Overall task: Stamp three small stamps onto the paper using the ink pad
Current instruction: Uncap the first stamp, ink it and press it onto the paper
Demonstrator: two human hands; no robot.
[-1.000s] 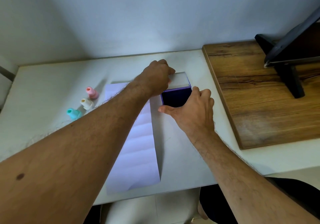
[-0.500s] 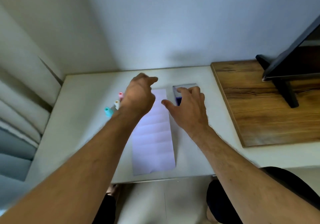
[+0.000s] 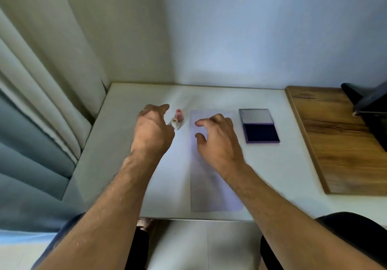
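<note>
A long white paper lies on the white table. The ink pad sits to its right with the lid folded back and the dark blue pad showing. Left of the paper stand a pink stamp and a cream stamp. My left hand hovers just left of them, fingers loosely curled and holding nothing; it hides the spot where the teal stamp stood. My right hand hangs over the paper's upper half, fingers apart and empty.
A wooden board covers the table's right side, with a dark stand at its far end. Curtains hang at the left. The wall runs along the table's back edge. My legs show below the front edge.
Both hands left the ink pad, whose lid now lies open. My left hand went left to the stamps and my right hand moved over the paper. The camera view shifted left.
</note>
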